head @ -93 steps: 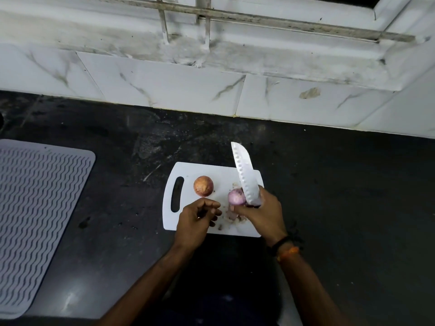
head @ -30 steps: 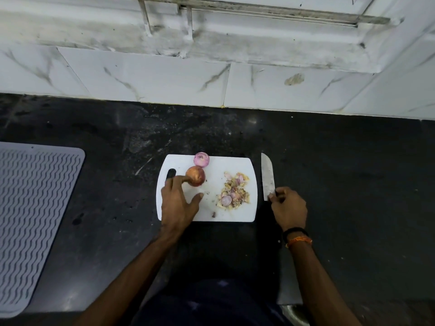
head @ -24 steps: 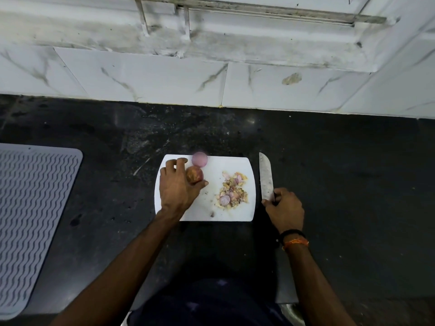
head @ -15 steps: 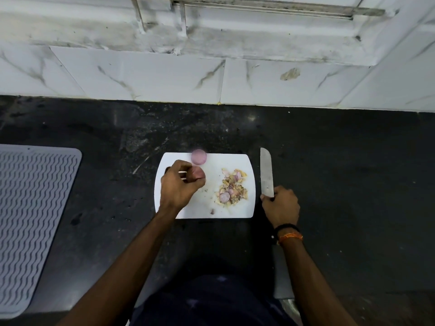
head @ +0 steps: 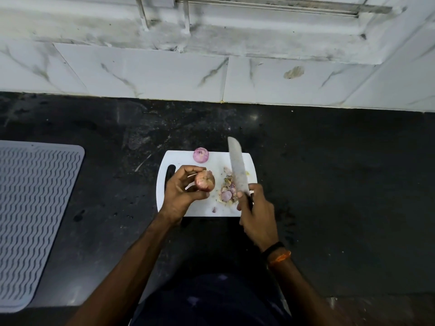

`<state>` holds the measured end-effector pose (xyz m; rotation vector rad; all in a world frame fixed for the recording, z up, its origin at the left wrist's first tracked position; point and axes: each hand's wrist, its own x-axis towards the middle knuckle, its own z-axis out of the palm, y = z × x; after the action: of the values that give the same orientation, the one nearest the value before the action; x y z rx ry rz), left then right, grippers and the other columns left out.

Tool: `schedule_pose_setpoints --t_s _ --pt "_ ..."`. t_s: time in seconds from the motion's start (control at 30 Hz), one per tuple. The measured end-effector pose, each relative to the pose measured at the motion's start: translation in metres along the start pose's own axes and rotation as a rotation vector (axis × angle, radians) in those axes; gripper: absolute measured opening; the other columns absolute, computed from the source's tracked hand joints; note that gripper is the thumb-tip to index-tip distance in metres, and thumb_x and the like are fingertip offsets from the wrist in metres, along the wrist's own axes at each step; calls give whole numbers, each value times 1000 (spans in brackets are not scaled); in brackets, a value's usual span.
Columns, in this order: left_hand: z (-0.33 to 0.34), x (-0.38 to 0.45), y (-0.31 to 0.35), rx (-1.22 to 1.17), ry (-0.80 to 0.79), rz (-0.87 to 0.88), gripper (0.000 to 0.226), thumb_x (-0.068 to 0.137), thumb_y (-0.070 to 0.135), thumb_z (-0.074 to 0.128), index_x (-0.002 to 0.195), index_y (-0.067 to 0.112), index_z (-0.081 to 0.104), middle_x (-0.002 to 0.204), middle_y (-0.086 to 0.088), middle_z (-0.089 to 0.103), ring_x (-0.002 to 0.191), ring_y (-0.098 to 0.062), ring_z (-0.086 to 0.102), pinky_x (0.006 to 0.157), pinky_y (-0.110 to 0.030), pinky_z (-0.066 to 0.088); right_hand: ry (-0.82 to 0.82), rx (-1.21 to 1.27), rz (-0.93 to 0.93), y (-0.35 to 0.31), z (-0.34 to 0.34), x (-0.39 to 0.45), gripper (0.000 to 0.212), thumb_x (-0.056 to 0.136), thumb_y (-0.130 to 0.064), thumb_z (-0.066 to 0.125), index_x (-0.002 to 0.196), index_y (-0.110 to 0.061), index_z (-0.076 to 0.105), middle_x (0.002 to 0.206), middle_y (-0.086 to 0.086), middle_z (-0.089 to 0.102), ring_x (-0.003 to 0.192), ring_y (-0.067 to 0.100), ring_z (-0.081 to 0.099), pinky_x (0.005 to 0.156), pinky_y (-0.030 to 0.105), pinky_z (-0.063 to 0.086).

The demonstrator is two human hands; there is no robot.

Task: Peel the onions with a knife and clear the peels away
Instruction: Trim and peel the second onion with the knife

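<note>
My left hand (head: 180,195) grips an unpeeled reddish onion (head: 204,181) just above the white cutting board (head: 188,158), its fingers curled round it. A peeled purple onion (head: 200,155) lies at the board's far edge. My right hand (head: 257,214) grips the dark handle of a knife (head: 237,167); the blade points away from me over the board's right side. Under the blade lies a heap of onion peels (head: 227,192). Blade and held onion are apart.
The board lies on a black stone counter (head: 329,172) backed by a white marble-tiled wall (head: 164,71). A grey ridged drying mat (head: 30,212) covers the counter's left side. A dark band and an orange thread circle my right wrist (head: 277,252).
My left hand has lifted the unpeeled onion off the board. My right hand picked the knife up from the counter beside the board and brought it over the peels.
</note>
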<state>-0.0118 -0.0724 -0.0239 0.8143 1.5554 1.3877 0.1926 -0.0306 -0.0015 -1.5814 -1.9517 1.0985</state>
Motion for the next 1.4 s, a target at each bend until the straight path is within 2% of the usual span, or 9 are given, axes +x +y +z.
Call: schedule_pose_setpoints --t_s 0.17,0.27,0.33,0.57,0.67,0.83,1.0,1.2,1.4 --pt "2 6 -6 341 -15 62 47 74 0 81 112 22 65 113 10 68 111 -13 63 97 -39 55 -60 -58 -3 2 13 -14 33 98 -18 56 130 -12 53 98 0 69 83 15 64 69 23 44" --pt "6 8 -9 442 34 74 42 76 7 81 111 21 64 111 8 67 106 -11 63 98 -38 53 -80 -22 19 4 19 -28 30 102 -24 50 130 -16 49 96 0 67 83 20 66 75 40 56" --pt "9 8 -9 474 63 90 39 76 9 82 110 19 64 110 5 67 104 -13 63 97 -36 53 -102 -16 33 5 24 -37 28 102 -34 43 128 -24 44 89 0 65 75 24 67 69 47 58" --pt "15 6 -10 545 76 140 35 76 12 82 105 19 63 104 3 65 98 -18 62 87 -43 54 -217 -105 -6 12 35 -46 26 104 -24 42 128 -17 48 112 0 61 97 17 59 83 31 46" --pt "14 5 -12 547 74 140 35 75 13 83 103 19 62 102 3 66 95 -18 62 85 -43 53 -202 -175 -26 13 36 -43 31 104 -24 41 133 -13 48 122 4 60 106 20 59 91 37 49" --pt "11 5 -15 529 49 119 42 74 15 85 109 22 63 108 4 67 100 -16 64 90 -42 55 -147 -254 -30 12 30 -36 34 104 -21 43 136 -11 46 122 7 62 102 27 62 86 43 52" --pt "14 4 -13 509 42 131 42 76 25 87 111 22 64 108 6 69 98 -7 65 89 -26 55 -155 -315 -2 5 22 -22 42 105 -23 42 144 -10 42 129 9 61 112 28 61 93 41 48" --pt "15 1 -12 519 -95 144 55 80 30 84 129 25 59 118 16 66 109 -3 63 96 -18 49 -120 -150 76 -8 10 -17 34 101 -28 43 134 -18 45 100 10 70 80 28 70 73 47 60" --pt "21 2 -10 521 -120 153 45 82 32 83 122 23 65 113 15 68 101 0 64 88 -8 47 -144 -131 19 -25 -1 -17 29 101 -20 44 127 -9 48 94 10 68 75 25 67 70 44 58"
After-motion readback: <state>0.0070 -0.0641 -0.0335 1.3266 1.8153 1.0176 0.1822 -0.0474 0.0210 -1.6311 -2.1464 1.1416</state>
